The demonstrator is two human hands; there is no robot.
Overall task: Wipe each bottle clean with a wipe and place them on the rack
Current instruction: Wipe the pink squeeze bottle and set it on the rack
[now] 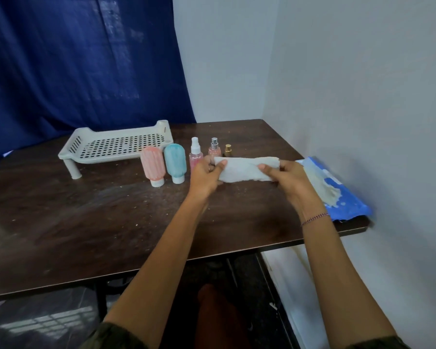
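Both hands hold a folded white wipe (pixel 246 169) stretched between them above the dark wooden table (pixel 111 210): the left hand (pixel 207 177) pinches its left end, the right hand (pixel 287 177) its right end. Just behind the wipe stand a ribbed pink squeeze bottle (pixel 152 165), a teal squeeze bottle (pixel 175 162), a clear pink spray bottle (pixel 195 153), a small silver-capped pink bottle (pixel 214 148) and a gold-capped bottle (pixel 228 150). The perforated grey plastic rack (pixel 116 147) sits to their left, bare of bottles.

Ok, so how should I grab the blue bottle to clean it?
Hold the blue bottle around its wide ribbed middle, coming from the front. It stands upside down on its small white cap, so it could tip if you push the top. The pink bottle stands close on its left, so slide your fingers in carefully. Both hands now hold the wipe, so free one first.
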